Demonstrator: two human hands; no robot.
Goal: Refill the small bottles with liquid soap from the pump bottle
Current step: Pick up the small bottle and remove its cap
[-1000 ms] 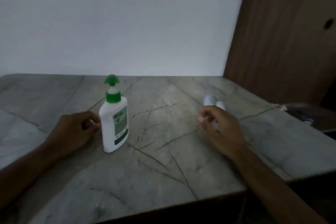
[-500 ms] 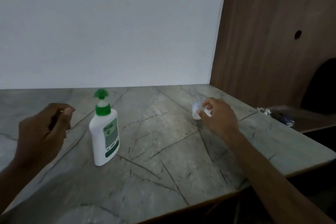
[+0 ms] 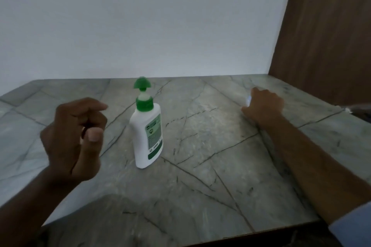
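Note:
A white pump bottle (image 3: 147,132) with a green pump head stands upright in the middle of the marble counter (image 3: 210,166). My left hand (image 3: 74,138) hovers to its left, raised off the counter, fingers loosely curled with nothing in them. My right hand (image 3: 263,106) reaches to the far right of the counter and closes over a small white bottle (image 3: 249,100), of which only a sliver shows at the fingers. Any other small bottles are hidden behind that hand.
A white wall runs behind the counter and a brown wooden panel (image 3: 325,36) closes off the right side. The counter's front edge (image 3: 261,232) is near my body. A dark object (image 3: 361,109) lies past the counter's right edge.
My left hand has lifted away from the pump bottle's side into the air. My right hand has reached farther right and closed over the small bottle.

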